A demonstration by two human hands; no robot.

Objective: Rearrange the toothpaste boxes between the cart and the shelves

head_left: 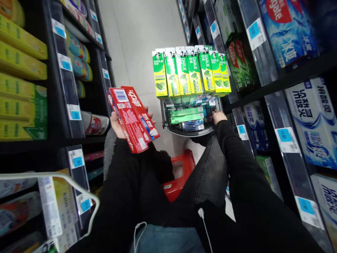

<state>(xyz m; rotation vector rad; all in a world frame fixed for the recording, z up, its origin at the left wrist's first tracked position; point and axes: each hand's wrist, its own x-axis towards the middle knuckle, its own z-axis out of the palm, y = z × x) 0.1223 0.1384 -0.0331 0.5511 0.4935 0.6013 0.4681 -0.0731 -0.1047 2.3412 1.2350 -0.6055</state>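
My left hand [117, 125] is closed around red toothpaste boxes [135, 119], two of them visible, held flat with the printed backs up. At the right side of a dark basket with a grey rim [201, 133], my right hand [219, 116] has its fingers curled; what they grip is hidden. Several green and yellow Darlie toothpaste boxes [194, 73] stand in a row at the basket's far side. Nearer to me in the basket lie light green boxes [187, 115] and dark blue boxes [193, 125].
Shelves with price tags flank the aisle. Yellow boxes [22, 88] are stacked on the left shelf; blue Colgate packs [286, 38] and white-blue toothpaste packs [313, 123] fill the right one. A red plastic stool [181, 182] stands between my legs. Grey floor [137, 45] extends ahead.
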